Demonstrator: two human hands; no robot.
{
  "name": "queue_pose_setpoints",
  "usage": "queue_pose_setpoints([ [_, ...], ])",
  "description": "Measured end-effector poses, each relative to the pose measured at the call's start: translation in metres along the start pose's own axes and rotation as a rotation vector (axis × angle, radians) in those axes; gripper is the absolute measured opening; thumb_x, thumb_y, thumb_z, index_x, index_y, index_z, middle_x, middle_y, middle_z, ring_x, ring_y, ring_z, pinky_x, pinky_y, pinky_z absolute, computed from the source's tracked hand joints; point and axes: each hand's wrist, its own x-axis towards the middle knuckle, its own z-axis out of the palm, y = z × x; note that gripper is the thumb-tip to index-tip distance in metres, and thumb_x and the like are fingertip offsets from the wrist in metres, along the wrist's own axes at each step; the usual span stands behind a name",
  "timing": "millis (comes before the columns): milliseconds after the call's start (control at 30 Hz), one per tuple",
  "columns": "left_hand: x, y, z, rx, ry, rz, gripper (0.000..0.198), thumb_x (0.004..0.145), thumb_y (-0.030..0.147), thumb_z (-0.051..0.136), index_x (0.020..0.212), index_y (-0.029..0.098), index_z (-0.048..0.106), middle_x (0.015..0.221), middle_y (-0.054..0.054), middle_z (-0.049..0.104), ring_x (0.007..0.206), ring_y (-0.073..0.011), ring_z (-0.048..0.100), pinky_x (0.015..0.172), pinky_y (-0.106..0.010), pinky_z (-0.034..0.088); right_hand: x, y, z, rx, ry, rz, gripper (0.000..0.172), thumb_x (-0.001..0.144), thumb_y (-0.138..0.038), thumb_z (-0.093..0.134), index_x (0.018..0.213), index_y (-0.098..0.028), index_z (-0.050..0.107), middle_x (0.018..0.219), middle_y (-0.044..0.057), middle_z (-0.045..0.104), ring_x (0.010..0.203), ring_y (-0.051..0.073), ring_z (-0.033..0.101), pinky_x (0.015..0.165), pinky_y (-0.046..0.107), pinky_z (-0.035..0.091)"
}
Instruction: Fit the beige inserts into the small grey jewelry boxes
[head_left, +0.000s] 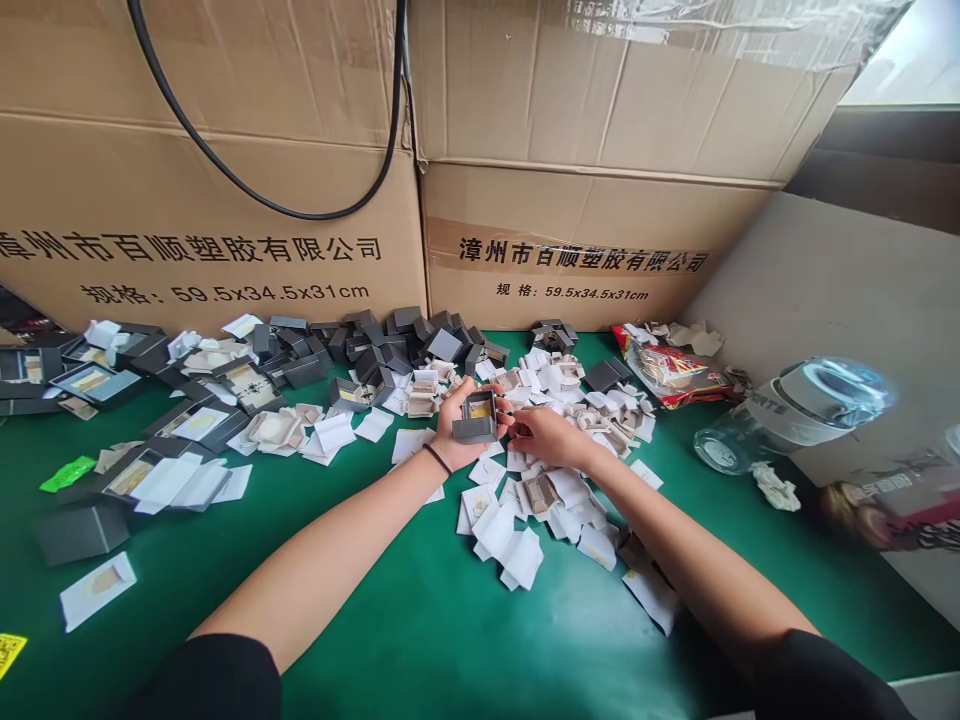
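The left hand [459, 425] cups a small grey box [475, 417] from below and behind, fingers curled around its far side, so the open top shows a yellowish insert inside. The right hand [541, 434] sits at the box's 3 o'clock, fingertips touching its right edge, fingers bent in a loose pinch; whether it grips anything of its own cannot be told. A thin dark band circles the left wrist, and both arms end in black sleeves at the bottom edge.

The box is held just above the green table [420, 620], near the middle of the view. At the hands' 5 o'clock lies a scatter of white paper cards [517, 545]; more cards and beige inserts spread toward 2 o'clock. At 11 o'clock a heap of dark grey boxes [390, 345] is piled against the cartons. Toward 9 o'clock lie larger flat grey boxes [97, 382], some open.

Two big cardboard cartons [570, 150] stand along the back. Each carries black printing: the Chinese line 漳州市百顺塑胶有限公司 and, beneath it, 规格: 59.5x34.5x31cm. A black cable [247, 185] loops down across the left carton.

At 3 o'clock a red snack packet [675, 375] lies flat, its lettering too small to read. Beyond it a clear plastic bottle [787, 415] lies on its side, its white label only partly legible. A green tag [67, 473] lies at 9 o'clock.
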Motion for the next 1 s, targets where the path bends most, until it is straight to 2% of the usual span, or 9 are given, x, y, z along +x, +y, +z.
queue_pose_setpoints([
  [133, 0.003, -0.005, 0.0, 0.089, -0.016, -0.004, 0.041, 0.089, 0.044, 0.036, 0.087, 0.011, 0.06, 0.07, -0.009, 0.064, 0.06, -0.018, 0.063, 0.054, -0.028, 0.049, -0.013, 0.007, 0.006, 0.158, 0.321, -0.122, 0.01, 0.081, -0.023, 0.058, 0.076, -0.018, 0.052, 0.086, 0.005, 0.059, 0.082, 0.016, 0.052, 0.073, 0.026, 0.041],
  [233, 0.005, -0.012, 0.002, 0.222, -0.005, 0.01, 0.037, 0.087, 0.045, 0.044, 0.087, 0.012, 0.059, 0.071, -0.007, 0.064, 0.06, -0.0158, 0.063, 0.057, -0.027, 0.049, -0.026, 0.015, 0.009, 0.291, 0.51, -0.184, 0.014, 0.084, -0.031, 0.056, 0.077, -0.019, 0.051, 0.085, 0.004, 0.061, 0.082, 0.017, 0.053, 0.075, 0.028, 0.041],
  [333, 0.003, -0.016, 0.005, 0.405, -0.044, 0.041, 0.033, 0.082, 0.045, 0.052, 0.087, 0.013, 0.059, 0.077, -0.007, 0.064, 0.064, -0.0159, 0.062, 0.06, -0.027, 0.049, -0.036, 0.021, 0.013, 0.428, 0.657, -0.061, 0.018, 0.083, -0.035, 0.056, 0.076, -0.019, 0.05, 0.081, 0.002, 0.062, 0.072, 0.014, 0.054, 0.069, 0.026, 0.04],
  [467, -0.003, -0.014, 0.01, 0.702, -0.211, 0.019, 0.032, 0.08, 0.045, 0.054, 0.087, 0.014, 0.062, 0.092, -0.009, 0.063, 0.063, -0.0146, 0.06, 0.058, -0.026, 0.046, -0.039, 0.022, 0.021, 0.53, 0.82, 0.124, 0.021, 0.081, -0.038, 0.057, 0.075, -0.019, 0.049, 0.068, -0.002, 0.056, 0.06, 0.011, 0.047, 0.059, 0.024, 0.037],
  [633, -0.009, -0.009, 0.016, 0.991, -0.37, 0.016, 0.032, 0.08, 0.042, 0.056, 0.098, 0.017, 0.068, 0.099, -0.008, 0.06, 0.062, -0.0104, 0.056, 0.066, -0.026, 0.045, -0.034, 0.02, 0.03, 0.563, 0.839, 0.174, 0.021, 0.082, -0.038, 0.053, 0.075, -0.02, 0.047, 0.068, -0.003, 0.053, 0.058, 0.01, 0.044, 0.058, 0.023, 0.036],
  [733, -0.009, -0.009, 0.018, 1.068, -0.4, -0.018, 0.036, 0.08, 0.043, 0.057, 0.104, 0.019, 0.068, 0.106, -0.008, 0.058, 0.064, -0.0107, 0.056, 0.066, -0.027, 0.046, -0.032, 0.021, 0.032, 0.584, 0.853, 0.187, 0.023, 0.083, -0.04, 0.052, 0.074, -0.02, 0.046, 0.068, -0.003, 0.051, 0.057, 0.01, 0.043, 0.057, 0.024, 0.036],
  [833, -0.008, -0.01, 0.017, 1.062, -0.346, -0.024, 0.038, 0.078, 0.042, 0.06, 0.107, 0.019, 0.068, 0.102, -0.008, 0.061, 0.062, -0.0102, 0.056, 0.066, -0.027, 0.046, -0.033, 0.025, 0.03, 0.628, 0.813, 0.144, 0.022, 0.085, -0.042, 0.049, 0.079, -0.021, 0.046, 0.071, -0.001, 0.052, 0.061, 0.011, 0.045, 0.058, 0.025, 0.037],
  [900, -0.007, -0.01, 0.014, 0.98, -0.271, -0.016, 0.04, 0.079, 0.042, 0.059, 0.11, 0.018, 0.066, 0.083, -0.007, 0.064, 0.06, -0.0115, 0.056, 0.064, -0.026, 0.045, -0.035, 0.028, 0.026, 0.683, 0.768, 0.095, 0.022, 0.084, -0.041, 0.05, 0.092, -0.022, 0.048, 0.083, 0.001, 0.055, 0.07, 0.013, 0.05, 0.063, 0.025, 0.04],
  [1000, -0.003, -0.01, 0.008, 0.759, -0.124, -0.021, 0.046, 0.079, 0.044, 0.057, 0.114, 0.015, 0.064, 0.066, -0.005, 0.061, 0.057, -0.0134, 0.057, 0.055, -0.024, 0.042, -0.038, 0.035, 0.019, 0.791, 0.644, 0.064, 0.039, 0.079, -0.037, 0.057, 0.114, -0.025, 0.044, 0.094, 0.002, 0.054, 0.076, 0.013, 0.051, 0.065, 0.026, 0.043],
])
